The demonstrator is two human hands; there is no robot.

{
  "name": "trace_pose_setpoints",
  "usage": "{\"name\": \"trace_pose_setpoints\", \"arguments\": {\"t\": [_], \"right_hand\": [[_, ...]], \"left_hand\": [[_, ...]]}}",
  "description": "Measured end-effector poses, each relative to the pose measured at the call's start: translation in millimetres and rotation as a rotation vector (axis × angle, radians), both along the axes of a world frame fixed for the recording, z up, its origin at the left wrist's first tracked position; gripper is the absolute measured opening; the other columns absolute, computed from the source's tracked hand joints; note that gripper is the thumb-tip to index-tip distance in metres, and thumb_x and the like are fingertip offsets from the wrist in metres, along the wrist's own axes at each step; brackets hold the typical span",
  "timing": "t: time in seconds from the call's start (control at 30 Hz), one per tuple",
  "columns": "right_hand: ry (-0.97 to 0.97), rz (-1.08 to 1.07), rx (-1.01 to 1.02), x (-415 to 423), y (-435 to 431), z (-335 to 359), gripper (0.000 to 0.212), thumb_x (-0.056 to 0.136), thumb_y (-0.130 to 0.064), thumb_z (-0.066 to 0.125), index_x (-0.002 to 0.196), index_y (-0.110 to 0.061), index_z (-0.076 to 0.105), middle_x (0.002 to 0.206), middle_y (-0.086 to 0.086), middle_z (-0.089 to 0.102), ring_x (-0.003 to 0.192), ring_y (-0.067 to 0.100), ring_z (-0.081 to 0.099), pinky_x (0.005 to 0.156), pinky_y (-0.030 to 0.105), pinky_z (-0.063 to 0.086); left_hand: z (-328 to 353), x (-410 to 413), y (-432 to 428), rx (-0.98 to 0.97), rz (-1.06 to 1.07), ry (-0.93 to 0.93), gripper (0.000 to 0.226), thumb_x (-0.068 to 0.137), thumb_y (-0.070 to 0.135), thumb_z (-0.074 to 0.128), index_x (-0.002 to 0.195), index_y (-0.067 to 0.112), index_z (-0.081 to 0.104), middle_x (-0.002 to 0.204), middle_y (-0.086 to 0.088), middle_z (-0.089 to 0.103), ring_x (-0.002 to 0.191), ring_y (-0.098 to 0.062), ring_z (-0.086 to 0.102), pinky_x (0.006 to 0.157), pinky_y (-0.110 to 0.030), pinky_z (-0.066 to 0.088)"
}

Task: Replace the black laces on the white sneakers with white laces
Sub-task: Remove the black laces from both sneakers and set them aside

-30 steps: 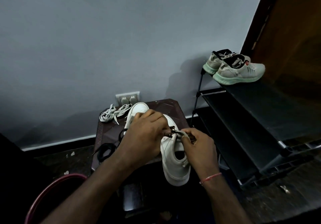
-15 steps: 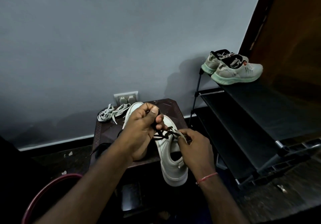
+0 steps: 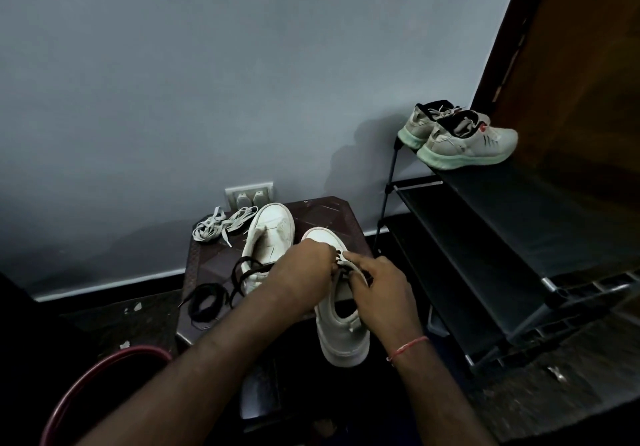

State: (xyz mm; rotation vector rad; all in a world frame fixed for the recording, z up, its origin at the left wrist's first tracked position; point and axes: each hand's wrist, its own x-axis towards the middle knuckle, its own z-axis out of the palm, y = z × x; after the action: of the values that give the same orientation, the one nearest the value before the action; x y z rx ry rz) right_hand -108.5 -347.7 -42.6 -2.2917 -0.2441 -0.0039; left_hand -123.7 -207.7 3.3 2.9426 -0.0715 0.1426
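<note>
Standing at the right, a black shoe rack (image 3: 485,231) carries a pair of grey running shoes (image 3: 467,141). Next to it is a small dark table (image 3: 325,213) where the work is under way. The far sneaker (image 3: 273,227) lies on the table with bare eyelets. The near sneaker (image 3: 341,335) hangs heel-first over the front edge.

The left hand (image 3: 304,274) has its fingers curled down at the near sneaker's eyelets, apparently pinching the black lace (image 3: 340,261) threaded there. The right hand (image 3: 381,290) grips the upper just beside it, steadying the shoe.

A loose black lace (image 3: 207,302) lies coiled at the table's left front, with a strand across the far sneaker's heel. The white laces (image 3: 221,226) sit bundled and untouched at the back left corner.

So one shoe looks stripped and the second is partly unlaced. All the relacing in white remains to be done.
</note>
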Motion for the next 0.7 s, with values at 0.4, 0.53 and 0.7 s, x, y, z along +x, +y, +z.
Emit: {"name": "trace_pose_setpoints", "arguments": {"t": [0.4, 0.53, 0.7], "right_hand": [[0.05, -0.022, 0.069, -2, 5, -3, 0.043, 0.085, -0.03, 0.059, 0.126, -0.041, 0.057, 0.095, -0.012, 0.065, 0.09, 0.013, 0.064, 0.085, 0.036, 0.053], [0.027, -0.045, 0.102, -1, 5, -5, 0.025, 0.083, -0.028, 0.061, 0.105, -0.036, 0.067, 0.095, -0.01, 0.066, 0.087, 0.012, 0.065, 0.081, 0.037, 0.055], [-0.015, -0.05, 0.126, 1, 3, -6, 0.022, 0.085, -0.024, 0.06, 0.099, -0.036, 0.072, 0.094, -0.011, 0.064, 0.084, 0.01, 0.064, 0.08, 0.035, 0.054]], "left_hand": [[5, -13, 21, -0.138, -0.22, 0.088, 0.016, 0.093, 0.019, 0.053, 0.089, 0.008, 0.063, 0.087, -0.014, 0.067, 0.083, -0.032, 0.059, 0.07, -0.037, 0.044], [-1, -19, 14, -0.088, -0.199, 0.024, 0.016, 0.092, 0.025, 0.054, 0.09, 0.01, 0.06, 0.087, -0.013, 0.067, 0.082, -0.032, 0.059, 0.064, -0.033, 0.037], [1, -26, 19, -0.155, -0.228, 0.122, 0.018, 0.089, 0.025, 0.058, 0.072, 0.018, 0.054, 0.066, 0.0, 0.058, 0.064, -0.021, 0.052, 0.06, -0.029, 0.036]]}}
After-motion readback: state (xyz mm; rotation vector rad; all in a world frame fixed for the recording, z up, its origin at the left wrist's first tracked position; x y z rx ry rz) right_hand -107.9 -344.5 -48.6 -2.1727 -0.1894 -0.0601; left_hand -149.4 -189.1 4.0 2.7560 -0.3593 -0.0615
